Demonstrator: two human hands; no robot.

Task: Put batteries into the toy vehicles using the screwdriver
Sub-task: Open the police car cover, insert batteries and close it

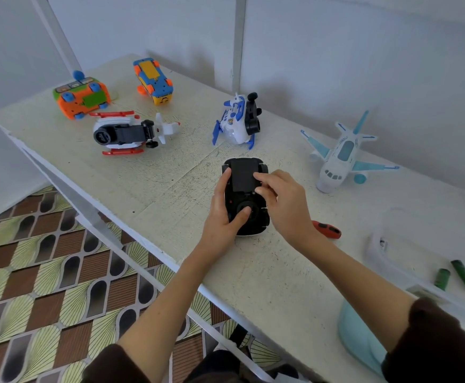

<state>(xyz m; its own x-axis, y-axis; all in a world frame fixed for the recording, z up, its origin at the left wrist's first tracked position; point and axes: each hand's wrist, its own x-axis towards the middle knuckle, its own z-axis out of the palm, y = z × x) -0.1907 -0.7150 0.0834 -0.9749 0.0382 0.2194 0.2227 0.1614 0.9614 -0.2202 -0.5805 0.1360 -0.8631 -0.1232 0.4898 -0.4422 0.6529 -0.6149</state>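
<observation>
Black toy car (243, 189), red-and-black screwdriver (327, 229), green batteries (464, 274), cream table (154, 189)

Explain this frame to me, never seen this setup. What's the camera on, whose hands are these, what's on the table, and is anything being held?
There is no robot here. One wide-angle camera sits on a person's head and looks forward and down, so the two forearms coming up from the bottom edge are the wearer's own.

The left hand grips the side of a black toy vehicle lying underside up on the white table. The right hand has its fingertips on that underside, at the flat panel that is probably the battery cover.

The red-handled screwdriver lies on the table just behind the right wrist, unheld. Two green batteries lie at the far right.

Other toys lie farther back: an orange car, a blue and yellow car, a white and red helicopter, a blue and white vehicle and a white plane.
</observation>
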